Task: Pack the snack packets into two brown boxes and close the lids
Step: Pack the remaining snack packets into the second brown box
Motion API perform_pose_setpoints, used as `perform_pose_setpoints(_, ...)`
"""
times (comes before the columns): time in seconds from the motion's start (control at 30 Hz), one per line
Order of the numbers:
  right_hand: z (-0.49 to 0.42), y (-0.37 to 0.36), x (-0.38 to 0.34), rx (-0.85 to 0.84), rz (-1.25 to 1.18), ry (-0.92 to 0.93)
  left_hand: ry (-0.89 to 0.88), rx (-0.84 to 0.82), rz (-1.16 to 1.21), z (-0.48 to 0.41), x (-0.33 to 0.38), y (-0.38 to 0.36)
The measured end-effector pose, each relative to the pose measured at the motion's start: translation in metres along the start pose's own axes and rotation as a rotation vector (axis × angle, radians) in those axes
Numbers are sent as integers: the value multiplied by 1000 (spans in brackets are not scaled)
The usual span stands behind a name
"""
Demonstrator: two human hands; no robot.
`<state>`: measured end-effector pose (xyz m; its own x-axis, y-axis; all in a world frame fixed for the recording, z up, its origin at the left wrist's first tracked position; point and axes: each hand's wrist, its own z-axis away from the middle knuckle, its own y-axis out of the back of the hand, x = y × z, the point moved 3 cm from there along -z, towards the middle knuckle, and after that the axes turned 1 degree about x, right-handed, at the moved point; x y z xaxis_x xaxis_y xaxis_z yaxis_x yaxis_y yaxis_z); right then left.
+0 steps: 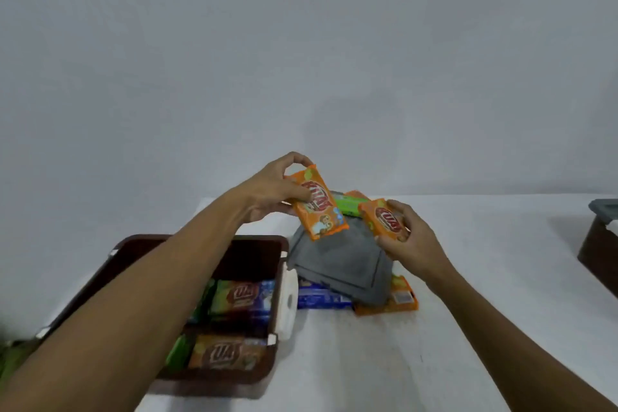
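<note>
My left hand (pixel 272 192) grips an orange snack packet (pixel 321 207) by its upper end, lifted above a grey lid (pixel 341 261). My right hand (pixel 409 234) holds a second orange packet (pixel 384 219) beside it. An open brown box (pixel 261 251) stands at the lower left, under my left forearm, with several packets (pixel 234 298) inside. A green packet (pixel 351 204) and another orange one lie behind the lid. A blue packet (pixel 322 298) and an orange packet (pixel 401 294) stick out from under the lid's near edge.
A white table (pixel 434 361) carries everything. A second brown box (pixel 598 254) with a grey lid (pixel 605 207) on it stands at the right edge. A white latch (pixel 289 301) hangs on the near box's right wall. A plain grey wall rises behind.
</note>
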<state>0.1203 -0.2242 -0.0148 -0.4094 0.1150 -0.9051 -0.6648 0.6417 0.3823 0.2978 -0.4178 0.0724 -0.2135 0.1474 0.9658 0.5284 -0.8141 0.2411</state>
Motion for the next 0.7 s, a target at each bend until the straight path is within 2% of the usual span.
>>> perform_pose_setpoints(0.13, 9, -64, -55, -162, 28, 57, 62, -13, -125, 53, -36, 72)
perform_pose_setpoints(0.23, 16, -102, -92, -271, 129, 167, 89, 9, -216, 83, -64, 114)
perform_pose_setpoints(0.37, 21, -150, -127, -446, 571, 292, 88, 52, -452, 105, -91, 149)
perform_pose_setpoints(0.47, 27, -185, -129, -600, 898, 332, 39, -3, -613, 109, -97, 154)
perform_pose_setpoints(0.57, 34, -204, -121, -665, 1114, 407, -17, -38, -898, 113, -102, 155)
perform_pose_setpoints(0.63, 38, -207, -116, -634, 1146, 478, -15, -53, -1256, 117, -106, 156)
perform_pose_setpoints(0.7, 40, -207, -113, -589, 1116, 536, -86, -59, -1655, 120, -111, 154)
